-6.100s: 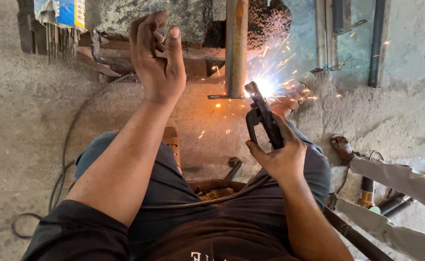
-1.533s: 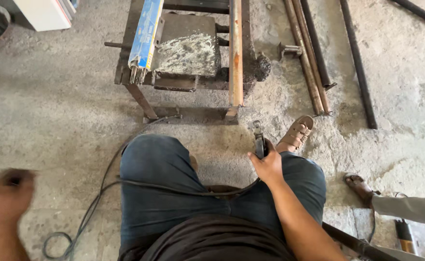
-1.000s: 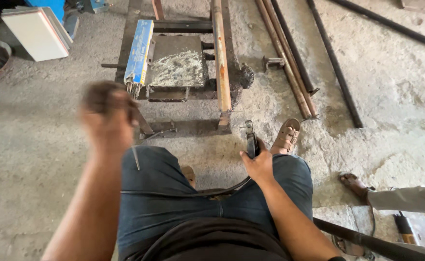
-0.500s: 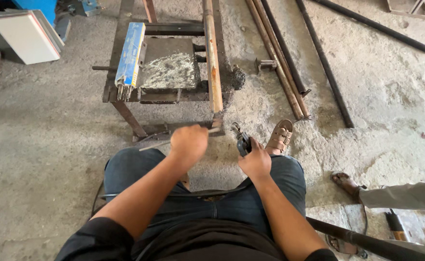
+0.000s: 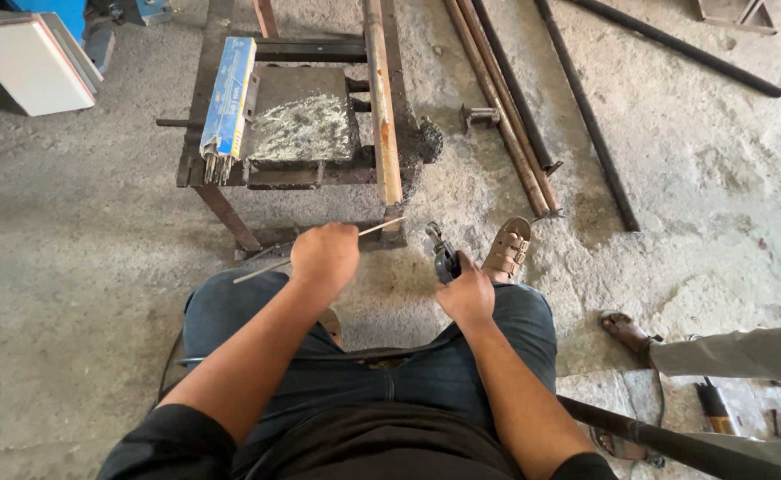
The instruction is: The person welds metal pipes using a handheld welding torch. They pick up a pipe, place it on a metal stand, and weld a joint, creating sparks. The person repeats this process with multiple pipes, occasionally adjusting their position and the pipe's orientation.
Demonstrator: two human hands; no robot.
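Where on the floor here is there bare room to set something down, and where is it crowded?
Bare concrete lies left of the metal frame, below the white panel, and right of the dark pipes. It is crowded between the left hand, its welding rod, the right hand and the frame.

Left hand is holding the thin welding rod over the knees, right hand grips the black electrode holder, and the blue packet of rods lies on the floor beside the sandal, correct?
Not quite. The head view shows the blue packet of rods lying on the metal stand, not on the floor beside the sandal. The rest holds: left hand holds the thin welding rod, right hand grips the black electrode holder.
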